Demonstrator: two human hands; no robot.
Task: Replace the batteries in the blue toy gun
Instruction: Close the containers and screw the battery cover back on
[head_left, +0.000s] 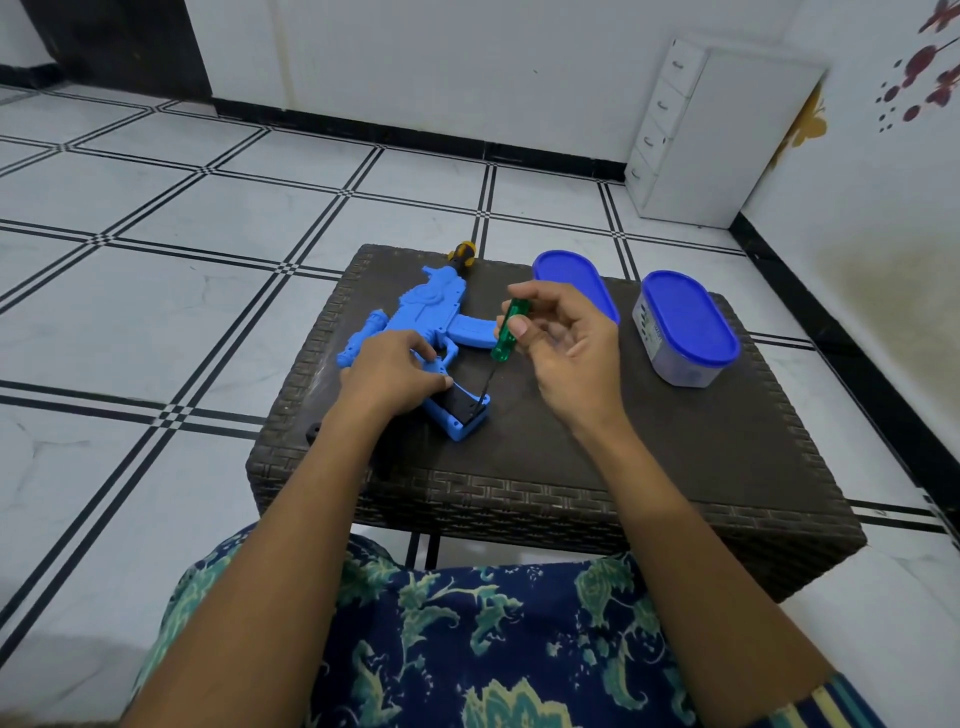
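The blue toy gun (426, 312) lies flat on a dark wicker table (649, 467), its grip pointing toward me. My left hand (389, 371) presses down on the gun at the trigger guard and the top of the grip. My right hand (561, 343) holds a green-handled screwdriver (505, 331) upright, thumb and fingers around the handle. The thin dark shaft runs down to the black panel (465, 408) near the bottom end of the grip.
Two containers with blue lids stand at the back right of the table, one (574, 283) behind my right hand, one (685, 332) further right. A yellow-and-black tool handle (462, 253) pokes out behind the gun. A white drawer unit (701, 135) stands against the wall.
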